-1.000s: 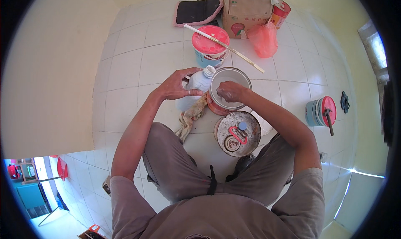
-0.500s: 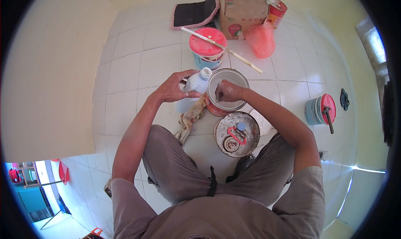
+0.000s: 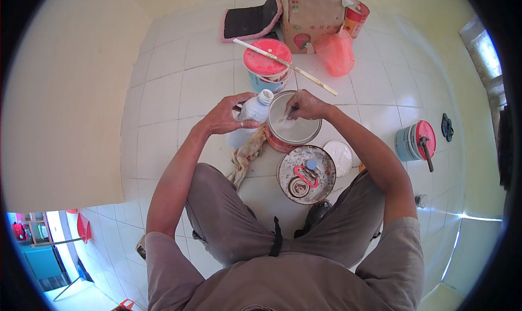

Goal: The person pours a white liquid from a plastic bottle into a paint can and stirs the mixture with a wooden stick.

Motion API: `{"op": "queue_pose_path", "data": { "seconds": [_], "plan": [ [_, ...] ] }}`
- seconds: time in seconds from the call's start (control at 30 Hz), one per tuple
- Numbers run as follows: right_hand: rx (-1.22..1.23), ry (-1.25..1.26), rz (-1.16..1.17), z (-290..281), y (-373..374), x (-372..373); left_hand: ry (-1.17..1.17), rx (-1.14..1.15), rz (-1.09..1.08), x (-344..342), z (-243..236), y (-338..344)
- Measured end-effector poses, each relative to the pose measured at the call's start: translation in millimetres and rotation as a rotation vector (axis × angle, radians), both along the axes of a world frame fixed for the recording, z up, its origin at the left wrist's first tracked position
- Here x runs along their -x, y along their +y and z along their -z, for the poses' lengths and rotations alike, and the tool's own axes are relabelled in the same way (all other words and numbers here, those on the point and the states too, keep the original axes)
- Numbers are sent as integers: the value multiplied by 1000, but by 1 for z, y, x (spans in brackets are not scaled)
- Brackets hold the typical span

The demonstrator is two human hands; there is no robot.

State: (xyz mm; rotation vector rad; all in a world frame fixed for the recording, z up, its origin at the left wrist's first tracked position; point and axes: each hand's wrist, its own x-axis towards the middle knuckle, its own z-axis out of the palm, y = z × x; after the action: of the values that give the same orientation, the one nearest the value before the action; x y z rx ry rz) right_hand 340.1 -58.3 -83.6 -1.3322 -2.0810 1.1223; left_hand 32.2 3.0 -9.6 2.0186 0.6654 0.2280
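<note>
My left hand (image 3: 231, 115) is closed round a white plastic bottle (image 3: 254, 112) with an uncapped neck, slightly tilted beside an open metal can (image 3: 296, 131) of pale content. My right hand (image 3: 304, 105) is pinched over that can’s inside, fingers downward on something pale that I cannot make out. A crumpled stained rag (image 3: 247, 153) lies below the bottle. Nearer me, between my knees, stands a grimy round metal tin (image 3: 321, 175) with a red handle and blue cap, and a white lid (image 3: 340, 156) lies at its right.
Behind are a red-lidded bucket (image 3: 261, 55) with a long stick (image 3: 315, 79) across it, a carton (image 3: 310, 20), pink bag (image 3: 337, 55), red can (image 3: 356, 22) and black mat (image 3: 244, 20). Another bucket (image 3: 408, 142) with a hammer (image 3: 427, 153) stands right. A wall (image 3: 70, 93) rises left.
My right hand has lifted from deeper in the can toward its back rim. The white lid beside the tin shows more. My left hand keeps hold of the bottle.
</note>
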Motion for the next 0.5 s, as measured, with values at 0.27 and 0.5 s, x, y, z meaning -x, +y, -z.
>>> {"op": "queue_pose_path", "data": {
  "seconds": [0.27,0.5],
  "plan": [
    [1,-14,137,-24,-3,-23,5,11,8,0,2,0],
    [80,122,201,-29,-14,-32,-2,-10,-7,2,1,0]
  ]
}}
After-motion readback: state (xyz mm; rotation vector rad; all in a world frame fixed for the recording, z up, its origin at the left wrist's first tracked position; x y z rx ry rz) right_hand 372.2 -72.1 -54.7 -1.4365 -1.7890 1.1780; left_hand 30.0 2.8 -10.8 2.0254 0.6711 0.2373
